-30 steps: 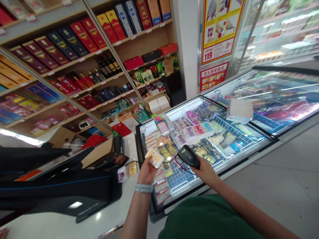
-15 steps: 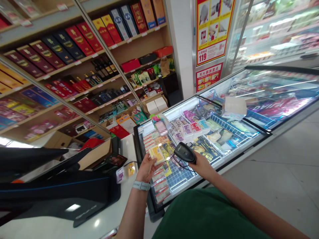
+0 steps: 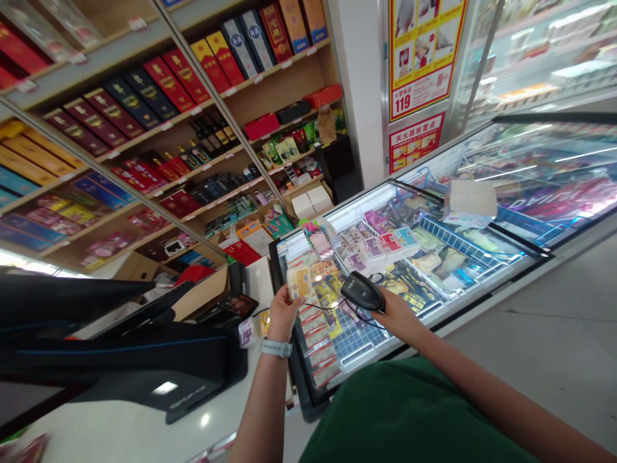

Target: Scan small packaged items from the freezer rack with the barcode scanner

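My left hand (image 3: pixel 283 315), with a pale watch band on its wrist, pinches a small yellow-and-white pack (image 3: pixel 299 284) by its near edge. It holds the pack above the left end of a glass-topped freezer (image 3: pixel 357 360). A black handheld barcode scanner (image 3: pixel 362 292) is gripped in my right hand (image 3: pixel 394 315), its head directed left towards the pack. The scanner's thin cable loops below and beside it. Beyond the scanner, several similar small packs (image 3: pixel 372 248) in purple, red and light blue lie grouped on the glass.
On the white counter (image 3: pixel 260 283) at left lie a purple-and-white pack (image 3: pixel 246 332) and a yellow pack (image 3: pixel 265 321), close to a black checkout terminal (image 3: pixel 193 366). An open white carton (image 3: pixel 470 200) rests on the freezer. Shelves of boxed bottles (image 3: pixel 154 90) stand behind.
The view has swung slightly, shifting the scene rightward. My left hand has raised and turned the yellow-and-white pack, a little farther from the scanner. My right hand still grips the scanner.
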### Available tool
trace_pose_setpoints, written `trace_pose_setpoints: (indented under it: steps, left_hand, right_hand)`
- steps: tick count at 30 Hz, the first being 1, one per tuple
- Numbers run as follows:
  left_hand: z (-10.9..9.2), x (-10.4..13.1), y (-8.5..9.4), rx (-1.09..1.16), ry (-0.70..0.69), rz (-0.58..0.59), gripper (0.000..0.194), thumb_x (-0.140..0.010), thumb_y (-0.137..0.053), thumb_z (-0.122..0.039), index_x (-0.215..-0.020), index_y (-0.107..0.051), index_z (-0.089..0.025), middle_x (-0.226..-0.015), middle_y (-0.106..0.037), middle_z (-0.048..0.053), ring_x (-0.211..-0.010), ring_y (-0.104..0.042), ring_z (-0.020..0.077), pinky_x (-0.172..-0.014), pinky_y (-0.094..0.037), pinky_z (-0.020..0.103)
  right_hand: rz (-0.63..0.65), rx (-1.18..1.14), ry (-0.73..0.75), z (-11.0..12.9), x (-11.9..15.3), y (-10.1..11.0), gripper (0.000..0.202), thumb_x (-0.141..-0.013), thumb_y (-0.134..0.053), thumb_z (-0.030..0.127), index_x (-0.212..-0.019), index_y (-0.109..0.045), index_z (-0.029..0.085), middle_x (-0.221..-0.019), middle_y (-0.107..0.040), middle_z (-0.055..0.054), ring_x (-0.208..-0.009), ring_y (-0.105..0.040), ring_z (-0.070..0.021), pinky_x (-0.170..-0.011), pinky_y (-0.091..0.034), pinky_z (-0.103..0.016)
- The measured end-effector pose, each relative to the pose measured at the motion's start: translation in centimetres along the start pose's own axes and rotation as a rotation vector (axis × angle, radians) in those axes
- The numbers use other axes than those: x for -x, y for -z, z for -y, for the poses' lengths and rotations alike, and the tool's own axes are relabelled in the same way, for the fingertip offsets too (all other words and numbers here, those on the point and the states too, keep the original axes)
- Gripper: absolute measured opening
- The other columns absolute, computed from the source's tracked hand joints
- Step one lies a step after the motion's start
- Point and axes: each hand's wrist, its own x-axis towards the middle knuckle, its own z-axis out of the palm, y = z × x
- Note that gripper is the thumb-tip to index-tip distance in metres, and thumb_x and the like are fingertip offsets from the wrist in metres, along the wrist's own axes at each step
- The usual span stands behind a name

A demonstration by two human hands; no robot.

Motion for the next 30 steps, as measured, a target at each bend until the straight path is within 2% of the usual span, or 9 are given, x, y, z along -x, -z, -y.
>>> trace_pose_setpoints:
  steps: [4,6,12,17,22,30]
  left_hand:
    - [-0.1,-0.3,1.0,-0.067,-0.043,-0.121,0.056,-0.057,-0.075,-0.015,-0.109,-0.056,-0.016,-0.079,-0.069,0.003,-0.070,-0.065,0.0152,-0.068,-0.053,0.028]
    - [0.0,-0.4,1.3,-0.075,-0.046,-0.154,0.052,-0.057,-0.076,-0.017,-0.105,-0.056,-0.016,-0.073,-0.067,0.000,-0.065,-0.064,0.0139,-0.065,-0.052,0.027]
    - [0.5,-0.8,1.3,-0.045,-0.067,-0.173,0.044,-0.062,-0.075,-0.024,-0.103,-0.060,-0.014,-0.087,-0.068,0.004,-0.072,-0.064,0.0130,-0.068,-0.053,0.027]
    - [0.8,-1.0,1.0,-0.003,-0.090,-0.170,0.045,-0.065,-0.073,-0.022,-0.107,-0.060,-0.014,-0.084,-0.068,0.003,-0.073,-0.063,0.0119,-0.072,-0.052,0.026]
    - [1.0,-1.0,0.9,0.024,-0.094,-0.200,0.045,-0.063,-0.074,-0.021,-0.105,-0.060,-0.014,-0.090,-0.069,0.005,-0.078,-0.065,0.0137,-0.075,-0.051,0.027]
    - [1.6,-0.9,1.1,0.024,-0.098,-0.247,0.041,-0.063,-0.073,-0.023,-0.101,-0.061,-0.013,-0.088,-0.070,0.005,-0.079,-0.066,0.0144,-0.077,-0.051,0.028]
  right_hand:
    - [0.020,0.037,0.014,0.4,-0.1,-0.5,0.039,-0.068,-0.056,0.016,-0.107,-0.059,0.018,-0.099,-0.068,-0.007,-0.094,-0.063,-0.0248,-0.081,-0.047,-0.033]
    - [0.027,0.043,0.019,0.5,0.1,-0.7,0.039,-0.068,-0.056,0.016,-0.107,-0.060,0.018,-0.098,-0.068,-0.007,-0.094,-0.063,-0.0247,-0.081,-0.047,-0.033]
    - [0.028,0.042,0.031,1.0,0.2,-0.5,0.039,-0.071,-0.057,0.020,-0.110,-0.059,0.018,-0.099,-0.068,-0.008,-0.095,-0.063,-0.0254,-0.082,-0.047,-0.034]
    - [0.031,0.070,0.044,1.9,-0.4,-0.3,0.039,-0.070,-0.055,0.018,-0.109,-0.059,0.016,-0.099,-0.068,-0.009,-0.093,-0.064,-0.0253,-0.081,-0.047,-0.034]
    - [0.039,0.066,0.031,2.5,-0.5,-0.2,0.035,-0.071,-0.055,0.019,-0.106,-0.059,0.016,-0.100,-0.067,-0.010,-0.094,-0.064,-0.0257,-0.080,-0.047,-0.033]
    - [0.053,0.035,0.038,2.0,-0.3,-0.2,0.032,-0.072,-0.054,0.018,-0.102,-0.060,0.016,-0.100,-0.067,-0.010,-0.094,-0.063,-0.0261,-0.080,-0.047,-0.032]
